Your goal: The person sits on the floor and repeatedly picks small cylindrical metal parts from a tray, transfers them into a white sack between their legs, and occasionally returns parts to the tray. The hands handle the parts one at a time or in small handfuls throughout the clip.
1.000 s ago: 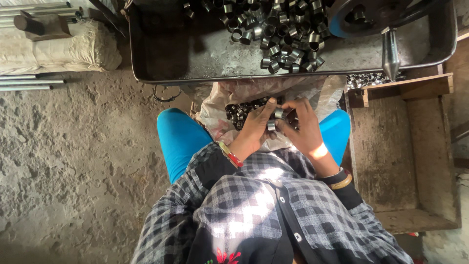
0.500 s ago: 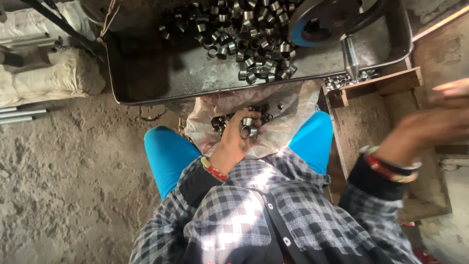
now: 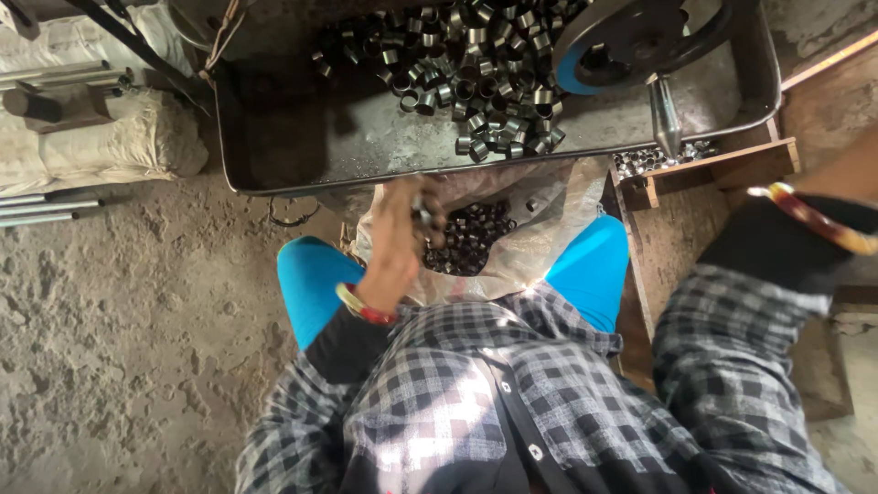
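My left hand (image 3: 401, 233) hovers over an open pale sack (image 3: 540, 242) held between my blue-clad knees. Its fingers are closed around a few short dark metal rings (image 3: 423, 216), and the hand is blurred by motion. More rings (image 3: 471, 240) fill the sack. Just beyond it stands a big metal tray (image 3: 302, 137) with a heap of the same rings (image 3: 466, 73). My right forearm (image 3: 805, 220), in a dark cuff and with a bangle, reaches off the right edge. The hand itself is out of view.
A black wheel with a blue rim (image 3: 640, 37) and a metal spike (image 3: 665, 114) stand over the tray's right end. A wooden box (image 3: 713, 169) to the right holds small rings (image 3: 651, 159). Stuffed sacks (image 3: 101, 146) and metal rods (image 3: 37, 212) lie at left on rough concrete.
Both hands were together in the sack. My right arm swung out to the right until the hand left the frame. My left hand lifted toward the tray's edge with rings in it.
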